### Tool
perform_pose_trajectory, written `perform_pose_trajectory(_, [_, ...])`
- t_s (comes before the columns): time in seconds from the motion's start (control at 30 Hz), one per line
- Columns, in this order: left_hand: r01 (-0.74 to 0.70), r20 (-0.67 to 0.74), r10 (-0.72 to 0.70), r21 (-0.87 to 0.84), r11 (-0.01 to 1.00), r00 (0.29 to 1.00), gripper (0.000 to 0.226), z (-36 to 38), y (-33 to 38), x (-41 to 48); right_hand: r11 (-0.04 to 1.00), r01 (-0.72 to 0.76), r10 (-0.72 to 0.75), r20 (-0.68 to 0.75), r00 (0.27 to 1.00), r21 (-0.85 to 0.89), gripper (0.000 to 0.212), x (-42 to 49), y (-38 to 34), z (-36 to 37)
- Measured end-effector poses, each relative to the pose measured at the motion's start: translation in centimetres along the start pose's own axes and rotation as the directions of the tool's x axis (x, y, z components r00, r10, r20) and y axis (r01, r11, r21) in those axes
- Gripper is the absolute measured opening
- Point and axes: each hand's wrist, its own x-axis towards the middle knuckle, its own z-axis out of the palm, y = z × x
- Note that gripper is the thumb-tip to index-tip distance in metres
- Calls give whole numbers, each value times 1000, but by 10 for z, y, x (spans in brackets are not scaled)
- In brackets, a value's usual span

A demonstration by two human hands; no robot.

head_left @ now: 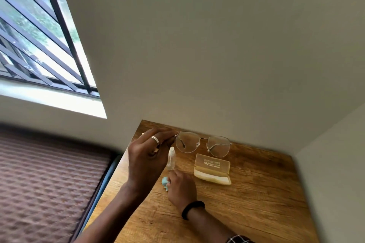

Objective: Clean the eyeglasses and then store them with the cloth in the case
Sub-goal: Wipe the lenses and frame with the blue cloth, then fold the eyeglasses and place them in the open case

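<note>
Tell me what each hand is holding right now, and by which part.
Left hand holds the eyeglasses up by the temple end at the frame's corner. Right hand has its grip on the bunched light blue cloth on the table.

Walls (197, 45): plain, pale grey-beige, meeting in a corner at the right.
Window (39, 35): upper left, dark bars across it, greenery blurred outside.
Light: daylight, bright on the white sill (59, 102).
Table (256, 203): wood grain, pushed into the corner.
Bed (49, 183): lower left, brown quilted cover, just beside the table.
</note>
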Motion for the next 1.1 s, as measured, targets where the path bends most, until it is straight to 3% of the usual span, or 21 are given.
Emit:
perform_pose_trajectory(0.2, [-2, 10, 2, -11, 1000, 1000, 12, 0, -4, 6, 1000, 16, -16, 2, 1000, 12, 29, 2, 11, 12])
perform_pose_trajectory(0.33, [10, 0, -10, -6, 1000, 1000, 12, 7, -7, 8, 956, -148, 183, -121, 976, 254, 22, -9, 27, -20])
perform_pose_trajectory(0.4, [9, 2, -8, -14, 1000, 1000, 13, 12, -6, 11, 865, -192, 296, -163, 941, 463, 6, -22, 43, -50])
perform_pose_trajectory(0.43, [2, 6, -2, -21, 1000, 1000, 13, 16, -4, 12, 815, -203, 352, -186, 917, 542, 15, -30, 52, -68])
perform_pose_trajectory(0.5, [-8, 6, 9, -29, 1000, 1000, 14, 22, 0, 14, 758, -195, 441, -268, 857, 623, 23, -49, 72, -105])
perform_pose_trajectory(0.6, [-22, 13, 23, -51, 998, 1000, 12, 36, 9, 16, 743, -123, 501, -426, 753, 658, 16, -80, 103, -160])
perform_pose_trajectory(0.7, [-37, 46, 39, -50, 998, 998, 14, 51, 20, 17, 787, -18, 449, -553, 702, 616, 16, -101, 121, -205])
perform_pose_trajectory(0.87, [-84, 105, 97, -123, 989, 990, 13, 72, 37, 16, 886, 130, 219, -649, 729, 445, 28, -118, 125, -259])
perform_pose_trajectory(0.97, [-105, 117, 121, -137, 985, 986, 16, 81, 48, 15, 895, 195, 110, -622, 775, 402, 35, -122, 129, -275])
perform_pose_trajectory(1.1, [-102, 120, 120, -151, 983, 985, 17, 87, 57, 15, 912, 191, 40, -543, 839, 363, 29, -119, 133, -280])
